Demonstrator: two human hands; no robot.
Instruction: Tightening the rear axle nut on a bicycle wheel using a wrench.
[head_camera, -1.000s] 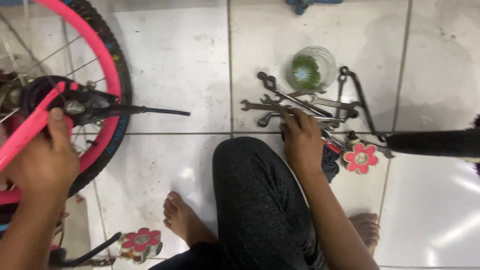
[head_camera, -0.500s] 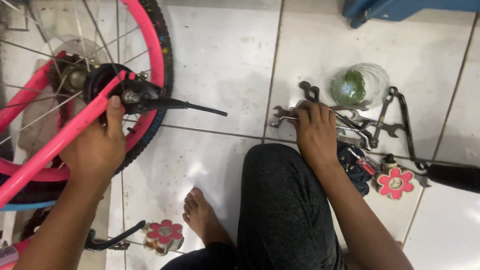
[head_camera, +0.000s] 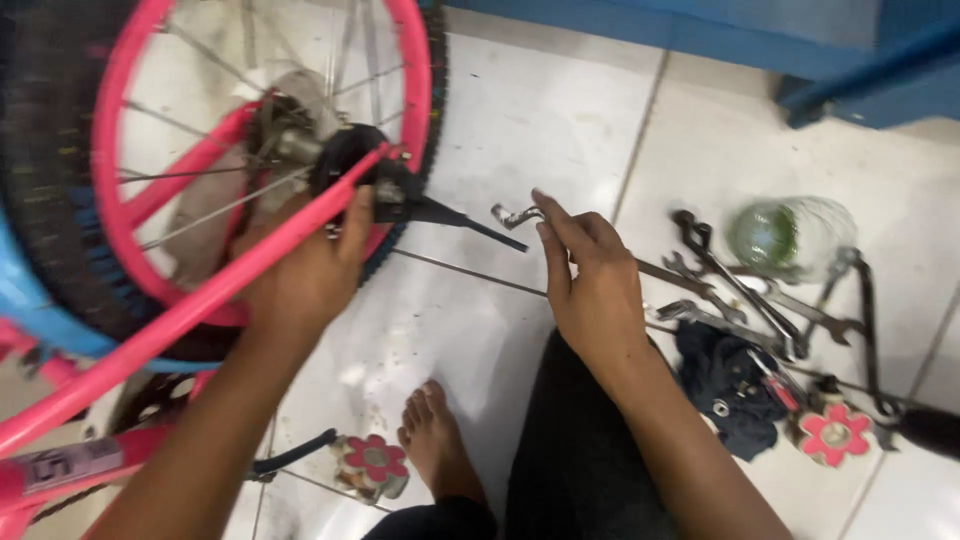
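A pink bicycle wheel (head_camera: 410, 90) with a black tyre lies at the upper left, with a black bracket (head_camera: 420, 205) at its hub. My left hand (head_camera: 305, 275) grips the pink frame tube (head_camera: 170, 320) just beside the hub. My right hand (head_camera: 590, 285) holds a metal wrench (head_camera: 515, 215) between its fingers; the wrench's head sticks out to the left, close to the tip of the black bracket, and its shaft runs out behind my palm to the right.
Several wrenches (head_camera: 740, 295) lie on the white tiles at the right, beside a glass jar (head_camera: 790, 235), a dark cloth (head_camera: 725, 385) and a pink flower pedal (head_camera: 832, 435). Another flower pedal (head_camera: 372, 462) sits by my bare foot (head_camera: 435, 445). A blue object (head_camera: 830, 50) stands behind.
My right hand has lifted a wrench out of the tool pile and carried it left toward the wheel hub. My left hand stays on the pink frame.
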